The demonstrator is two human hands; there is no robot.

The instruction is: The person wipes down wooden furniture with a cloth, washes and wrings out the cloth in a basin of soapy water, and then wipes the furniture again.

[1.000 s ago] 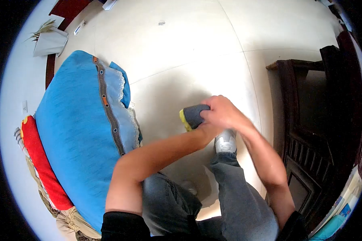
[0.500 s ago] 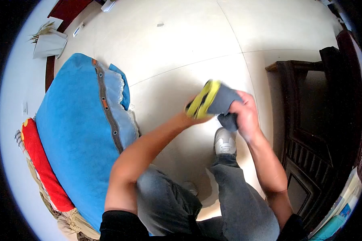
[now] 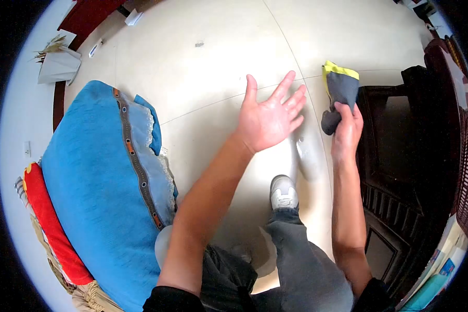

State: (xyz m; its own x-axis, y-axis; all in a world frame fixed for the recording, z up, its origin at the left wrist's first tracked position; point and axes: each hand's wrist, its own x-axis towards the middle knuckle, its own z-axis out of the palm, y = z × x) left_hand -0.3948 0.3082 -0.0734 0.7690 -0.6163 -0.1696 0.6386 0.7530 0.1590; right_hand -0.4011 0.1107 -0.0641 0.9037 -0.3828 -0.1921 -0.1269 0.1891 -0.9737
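I am monitoring 2 hands from above; they are standing well apart. The right hand point(image 3: 347, 127) is clamping the near end of a folded grey cloth point(image 3: 343, 91), with the thumb pressing on the upper face. The cloth's yellow edge is pointing away from the wearer, and the piece is showing beside the dark wooden furniture point(image 3: 387, 151). A dark rounded lobe point(image 3: 329, 123) is protruding next to the thumb; I am unable to tell whether it belongs to the cloth. The left hand point(image 3: 269, 122) is holding nothing: its palm is facing up, all 5 digits spreading. I am judging the current step as 1-handed holding. Any 2-handed handling would be calling for a firm right grip and the left digits closing on the cloth.
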